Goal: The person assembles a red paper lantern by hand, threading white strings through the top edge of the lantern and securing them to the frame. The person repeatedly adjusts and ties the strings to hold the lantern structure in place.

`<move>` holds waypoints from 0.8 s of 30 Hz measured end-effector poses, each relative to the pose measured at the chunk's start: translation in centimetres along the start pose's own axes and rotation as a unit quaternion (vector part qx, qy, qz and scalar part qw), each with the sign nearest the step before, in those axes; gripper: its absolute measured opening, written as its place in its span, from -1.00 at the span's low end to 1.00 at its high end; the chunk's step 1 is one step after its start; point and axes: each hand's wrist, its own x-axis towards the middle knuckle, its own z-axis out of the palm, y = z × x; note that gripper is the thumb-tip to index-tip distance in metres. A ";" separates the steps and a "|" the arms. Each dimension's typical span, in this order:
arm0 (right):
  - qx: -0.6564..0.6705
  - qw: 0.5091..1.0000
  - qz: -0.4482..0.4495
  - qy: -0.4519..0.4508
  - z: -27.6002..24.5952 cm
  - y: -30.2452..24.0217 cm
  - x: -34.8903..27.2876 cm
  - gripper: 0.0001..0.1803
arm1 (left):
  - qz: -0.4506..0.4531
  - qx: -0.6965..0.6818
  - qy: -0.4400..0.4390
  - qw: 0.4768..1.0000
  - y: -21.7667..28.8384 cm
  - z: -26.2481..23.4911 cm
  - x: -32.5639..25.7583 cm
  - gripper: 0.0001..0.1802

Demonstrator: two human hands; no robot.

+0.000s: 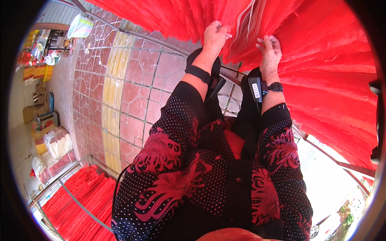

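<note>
Broad tiled pavement (138, 66) leftward, left fingers (223, 29) and right fingers (275, 42) pinched on red sheets' (313, 44) edges

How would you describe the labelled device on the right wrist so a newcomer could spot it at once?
Start at the bright red cloth across the top and right, and find the right hand at it. Below that hand, a black boxy device is strapped to the wrist; its white label sets it apart from the left wrist's black device, where no label shows.

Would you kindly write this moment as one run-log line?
left hand: at red cloth, fingers bent | right hand: at red cloth, fingers bent | upper left: pale bucket | floor: tiled
</note>
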 end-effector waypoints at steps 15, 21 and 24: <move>-0.056 0.997 0.012 -0.057 0.3 0.0 -0.4 -0.88 | 0.081 0.086 -0.033 0.992 -0.8 0.9 -0.4 -0.74; -0.069 0.996 0.027 -0.057 0.2 -0.2 -0.6 -0.90 | 0.067 0.073 0.007 0.995 -0.7 1.4 -0.5 -0.72; -0.074 0.994 0.033 -0.068 0.1 -0.2 -0.5 -0.90 | 0.074 0.106 0.015 0.991 -0.7 1.4 -0.6 -0.77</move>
